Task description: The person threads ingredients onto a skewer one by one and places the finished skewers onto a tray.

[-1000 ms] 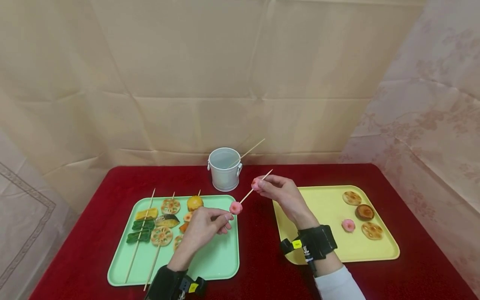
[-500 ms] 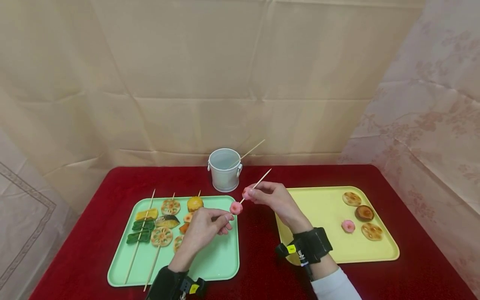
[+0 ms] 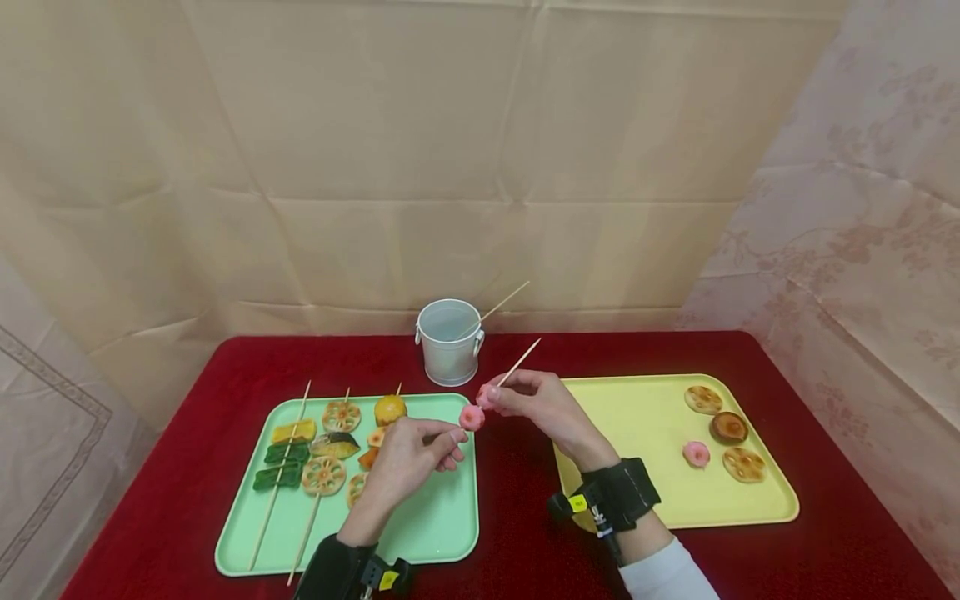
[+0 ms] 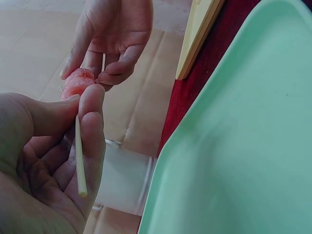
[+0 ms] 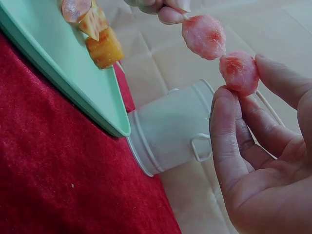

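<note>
My left hand (image 3: 411, 457) pinches a thin wooden skewer (image 4: 80, 161) between thumb and forefinger, above the green tray (image 3: 431, 533). One pink meatball-like ball (image 3: 472, 417) sits on the skewer right by these fingertips. With thumb and fingertips, my right hand (image 3: 546, 410) pinches a second pink ball (image 5: 239, 73), also threaded on the skewer. Only a very small gap, if any, separates the two balls. In the head view the skewer's bare upper end slants up past my right fingers. The left fingers cover part of its lower end.
Finished-looking skewers with lotus root slices (image 3: 323, 474), green pieces (image 3: 281, 477) and a yellow ball (image 3: 389, 407) lie on the green tray. A white bucket (image 3: 450, 358) holds a stick (image 3: 506, 301). On the yellow tray (image 3: 630, 492) are a pink ball (image 3: 696, 454), a brown mushroom-like cap (image 3: 729, 427) and lotus slices (image 3: 744, 464).
My right hand has slid the second pink ball down the skewer, left and toward me, close to the first ball. The left hand has stayed in place.
</note>
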Tool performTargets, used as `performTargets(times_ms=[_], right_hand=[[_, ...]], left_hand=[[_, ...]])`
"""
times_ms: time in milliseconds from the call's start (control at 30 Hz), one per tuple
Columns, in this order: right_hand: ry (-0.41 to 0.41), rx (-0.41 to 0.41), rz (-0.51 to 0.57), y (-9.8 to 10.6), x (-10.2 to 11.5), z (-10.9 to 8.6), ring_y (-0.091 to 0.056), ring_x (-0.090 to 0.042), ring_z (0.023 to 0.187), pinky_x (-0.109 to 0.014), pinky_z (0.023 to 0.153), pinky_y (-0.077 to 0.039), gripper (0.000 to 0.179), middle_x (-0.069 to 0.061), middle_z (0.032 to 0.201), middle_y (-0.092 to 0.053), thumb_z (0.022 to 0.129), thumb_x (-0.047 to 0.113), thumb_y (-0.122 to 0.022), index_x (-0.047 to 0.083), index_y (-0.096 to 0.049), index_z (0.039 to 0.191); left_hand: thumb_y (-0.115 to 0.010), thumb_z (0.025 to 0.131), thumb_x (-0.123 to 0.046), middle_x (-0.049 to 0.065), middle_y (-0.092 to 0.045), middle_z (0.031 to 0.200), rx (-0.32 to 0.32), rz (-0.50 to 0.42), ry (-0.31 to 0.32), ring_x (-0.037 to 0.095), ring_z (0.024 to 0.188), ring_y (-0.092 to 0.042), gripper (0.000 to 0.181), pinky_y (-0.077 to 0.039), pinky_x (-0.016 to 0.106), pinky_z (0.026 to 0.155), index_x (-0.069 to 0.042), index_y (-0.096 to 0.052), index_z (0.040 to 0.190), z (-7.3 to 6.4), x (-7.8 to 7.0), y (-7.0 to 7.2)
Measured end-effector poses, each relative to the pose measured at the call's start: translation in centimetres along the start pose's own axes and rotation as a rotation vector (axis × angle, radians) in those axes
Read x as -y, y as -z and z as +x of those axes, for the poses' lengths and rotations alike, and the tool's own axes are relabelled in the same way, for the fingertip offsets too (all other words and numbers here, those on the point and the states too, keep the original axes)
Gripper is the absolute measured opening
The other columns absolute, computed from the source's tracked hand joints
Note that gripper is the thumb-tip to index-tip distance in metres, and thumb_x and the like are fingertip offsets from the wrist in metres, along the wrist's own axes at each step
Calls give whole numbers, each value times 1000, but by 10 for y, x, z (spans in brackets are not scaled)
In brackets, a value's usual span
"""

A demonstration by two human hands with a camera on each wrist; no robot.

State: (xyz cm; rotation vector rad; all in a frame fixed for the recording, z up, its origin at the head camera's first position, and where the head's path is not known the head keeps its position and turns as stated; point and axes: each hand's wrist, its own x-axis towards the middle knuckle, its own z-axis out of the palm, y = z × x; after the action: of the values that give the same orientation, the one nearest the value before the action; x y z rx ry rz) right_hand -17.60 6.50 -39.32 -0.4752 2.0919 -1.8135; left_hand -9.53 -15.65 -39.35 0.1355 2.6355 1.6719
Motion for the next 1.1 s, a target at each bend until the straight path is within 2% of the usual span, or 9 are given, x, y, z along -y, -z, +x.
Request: performTargets(times_ms=[67,200,300,433,633,733,833,1000,1100], right_hand=[[1,-1,3,0,0,0,-69,-41,108,-53,101,-53,35,-8,109,-77,96,34,-75,9,-75,120],[7,-52,7,4,3,-1,-67,-43,110,-43,97,-57,39,-11,109,-76,97,34,-74,4,-72,122],[19,-110,-3,14,5,-4,-65,-46,110,-37,94,-58,42,-20,112,-72,99,33,-71,-2,-68,123],[15,-164,-46,32,6,-10,-66,-42,110,-35,93,-58,44,-27,117,-69,102,34,-68,-4,-66,125],[18,-203,-88,60,6,-20,-69,-34,102,-31,87,-59,41,-17,107,-72,102,27,-67,-8,-66,123],[32,-221,-153,77,6,-29,-69,-29,97,-29,85,-59,38,-12,103,-72,103,25,-67,-8,-67,121],[29,-233,-261,95,6,-41,-69,-30,98,-29,85,-59,37,-13,103,-72,103,28,-66,-5,-68,120],[-21,-237,-446,127,4,-67,-70,-33,101,-38,87,-58,44,-18,111,-72,105,36,-62,-2,-67,126],[-61,-246,-505,143,-1,-81,-70,-34,101,-41,88,-57,48,-18,113,-72,105,39,-61,-2,-65,129]], left_hand=[[-73,97,-11,2,-72,71,-3,3,1,13,62,-69,13,-57,26,59,-1,-81,96,0,0,0],[-73,97,-10,3,-72,71,-11,1,-10,14,61,-69,12,-57,26,59,-1,-81,96,-1,0,0],[-75,96,-11,3,-72,70,-22,-12,-29,14,60,-69,12,-57,26,57,-1,-81,95,-1,-1,-1],[-75,96,-11,3,-72,69,-28,-25,-43,14,60,-69,13,-57,26,56,0,-81,94,-1,-2,-2],[-75,96,-12,4,-72,70,-27,-38,-21,15,61,-70,14,-58,26,58,1,-81,95,-1,-2,-1],[-75,96,-11,5,-72,71,-21,-39,-17,15,61,-70,14,-59,26,59,2,-80,95,-1,-1,-1],[-75,96,-11,5,-72,71,-20,-37,-20,14,61,-70,14,-60,27,59,3,-80,96,-2,1,0],[-75,96,-11,4,-72,70,-32,-33,-25,14,60,-69,15,-59,27,58,3,-80,96,-2,1,0],[-75,96,-11,3,-72,70,-36,-28,-21,13,60,-69,14,-59,26,58,2,-80,95,-2,1,0]])
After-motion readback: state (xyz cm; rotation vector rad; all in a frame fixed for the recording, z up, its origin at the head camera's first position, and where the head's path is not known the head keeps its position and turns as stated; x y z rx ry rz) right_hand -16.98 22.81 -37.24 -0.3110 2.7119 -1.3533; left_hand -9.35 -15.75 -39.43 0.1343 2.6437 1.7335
